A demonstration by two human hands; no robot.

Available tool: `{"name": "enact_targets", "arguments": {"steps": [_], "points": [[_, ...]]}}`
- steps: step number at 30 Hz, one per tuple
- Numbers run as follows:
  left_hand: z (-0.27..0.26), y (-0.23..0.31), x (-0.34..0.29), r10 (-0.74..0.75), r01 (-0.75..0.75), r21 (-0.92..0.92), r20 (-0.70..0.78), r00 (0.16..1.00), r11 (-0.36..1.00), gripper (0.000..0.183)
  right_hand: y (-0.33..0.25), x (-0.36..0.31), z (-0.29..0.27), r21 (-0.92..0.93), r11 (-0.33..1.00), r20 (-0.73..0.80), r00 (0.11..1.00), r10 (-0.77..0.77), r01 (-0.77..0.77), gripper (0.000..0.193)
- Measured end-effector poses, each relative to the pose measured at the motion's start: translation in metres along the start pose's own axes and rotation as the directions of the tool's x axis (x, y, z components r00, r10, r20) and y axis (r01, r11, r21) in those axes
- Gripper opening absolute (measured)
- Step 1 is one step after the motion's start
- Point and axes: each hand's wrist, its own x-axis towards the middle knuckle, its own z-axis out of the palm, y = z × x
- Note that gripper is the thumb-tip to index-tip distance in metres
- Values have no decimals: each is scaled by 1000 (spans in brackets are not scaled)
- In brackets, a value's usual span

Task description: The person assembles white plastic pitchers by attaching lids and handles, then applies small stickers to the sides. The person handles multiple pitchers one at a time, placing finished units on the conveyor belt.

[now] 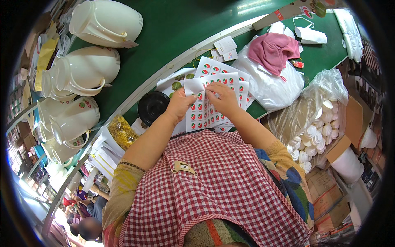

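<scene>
A white sheet of round red-and-green stickers (204, 117) is held up in front of my apron. My left hand (180, 106) pinches its left part between thumb and fingers. My right hand (224, 99) is closed at the upper part of the same sheet, its fingertips bent against the paper. Whether a single sticker is between those fingertips I cannot make out. More sticker sheets (214, 68) lie fanned out behind it on the bench. A round black lid (151, 108) sits just left of my left hand.
Large cream pitchers (108, 26) line the green table (173, 31) at left. White hang tags (225, 46), a pink cloth (275, 52) on a plastic bag (263, 88), and a clear bag of white caps (317, 138) are at right. Yellow ties (122, 132) lie left of my arm.
</scene>
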Motion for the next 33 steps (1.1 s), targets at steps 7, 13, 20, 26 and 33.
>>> {"name": "enact_targets", "arguments": {"steps": [7, 13, 20, 26, 33], "points": [[-3, 20, -10, -71, 63, -142, -51, 996, 988, 30, -8, 30, -19, 133, 936, 132, 942, 309, -326, 14], [-12, 21, -4, -24, 20, -176, -21, 999, 984, 34, -17, 32, -10, -168, 966, 154, 973, -170, 195, 17], [-13, 16, -1, -2, 4, -198, 11, 1000, 980, 33, 0, 36, 3, -163, 940, 141, 950, -279, 301, 15], [-11, 19, -2, -21, 20, -191, -3, 1000, 981, 32, -2, 39, 0, -139, 937, 171, 940, -295, 320, 13], [-11, 16, 1, -42, 45, -185, 21, 999, 982, 35, 2, 37, 1, -108, 953, 139, 954, -266, 282, 11]]}}
